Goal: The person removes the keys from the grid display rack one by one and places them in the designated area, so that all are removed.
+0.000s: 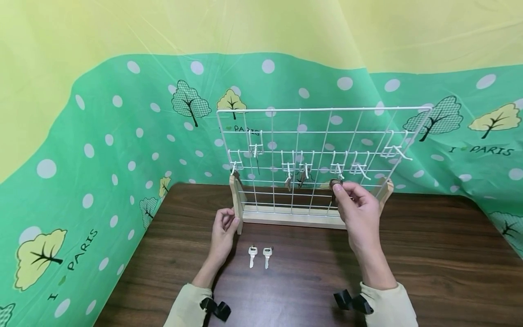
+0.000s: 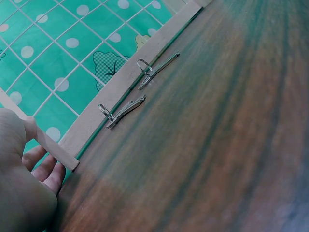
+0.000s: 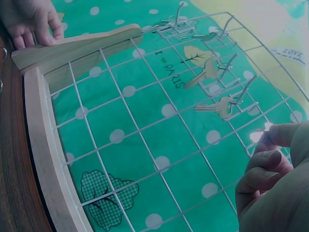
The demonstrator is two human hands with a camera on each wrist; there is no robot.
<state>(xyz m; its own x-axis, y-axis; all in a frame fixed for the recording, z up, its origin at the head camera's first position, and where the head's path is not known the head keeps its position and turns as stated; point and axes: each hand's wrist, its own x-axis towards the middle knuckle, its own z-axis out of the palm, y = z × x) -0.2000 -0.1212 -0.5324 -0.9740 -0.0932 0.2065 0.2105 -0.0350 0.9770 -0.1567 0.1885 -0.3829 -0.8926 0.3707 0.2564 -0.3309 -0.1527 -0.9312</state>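
A white wire grid rack (image 1: 323, 109) stands on a wooden base (image 1: 294, 220) with wooden side pieces. My left hand (image 1: 222, 234) pinches the left side piece (image 1: 236, 204) low down, thumb on one side and fingers on the other. With thumb and fingertips, my right hand (image 1: 361, 220) pinches a key (image 1: 335, 183) at a hook (image 1: 337, 169) right of the grid's middle. Glare washes out part of that key in the right wrist view. Other keys hang from hooks further left, among them one key (image 3: 224, 108) and another key (image 3: 208, 70).
Two keys with small rings, a left key (image 1: 253, 255) and a right key (image 1: 267, 256), lie on the dark wooden table (image 1: 441, 254) before the rack. Bare hooks (image 1: 359, 169) stick out at the grid's right. A green and yellow printed cloth (image 1: 122, 181) surrounds the table.
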